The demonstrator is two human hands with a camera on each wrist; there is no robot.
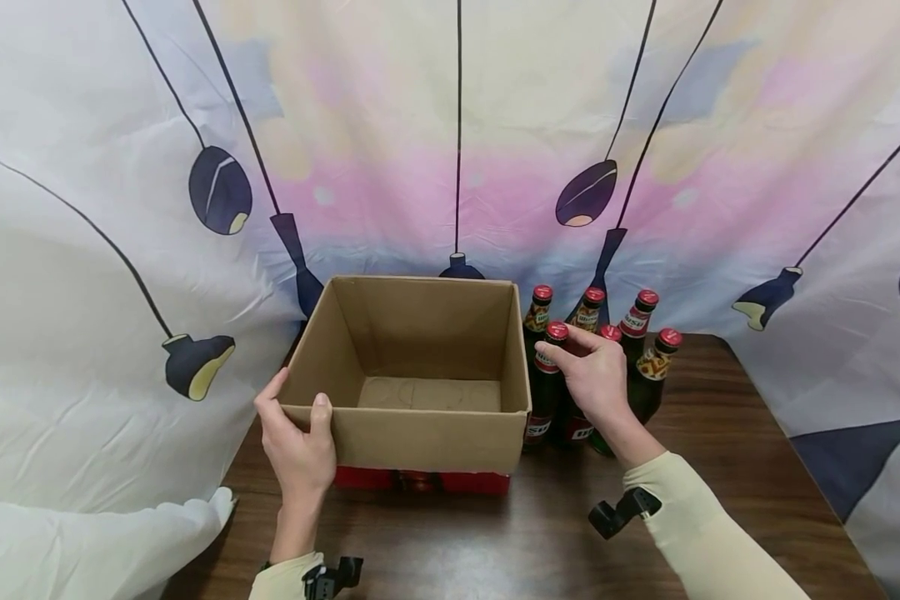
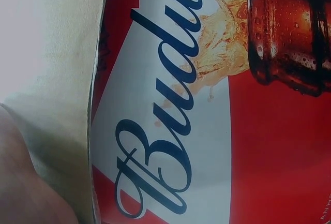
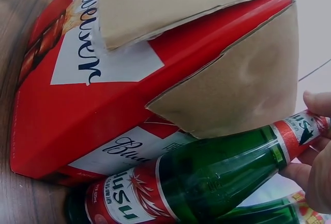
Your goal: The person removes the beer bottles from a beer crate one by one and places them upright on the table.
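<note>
An open-topped cardboard box [image 1: 420, 437] with folded-down brown flaps stands on the table, its red printed side [image 2: 279, 146] filling much of the left wrist view. My left hand [image 1: 300, 454] grips its near left corner, thumb on the front flap and fingers at the left side. To the right of the box, my right hand [image 1: 600, 379] pinches the neck of a green beer bottle [image 3: 217, 167] just under its red cap. That bottle is upright beside the box wall. Close behind and right of it are several more capped beer bottles [image 1: 648, 375].
The brown wooden table [image 1: 727, 467] extends to the right and toward me. Behind it hangs a cloth backdrop [image 1: 390, 142] printed with lamps, and white fabric [image 1: 82, 542] bulges at the left edge. The bottom of the box's inside [image 1: 427, 393] is visible.
</note>
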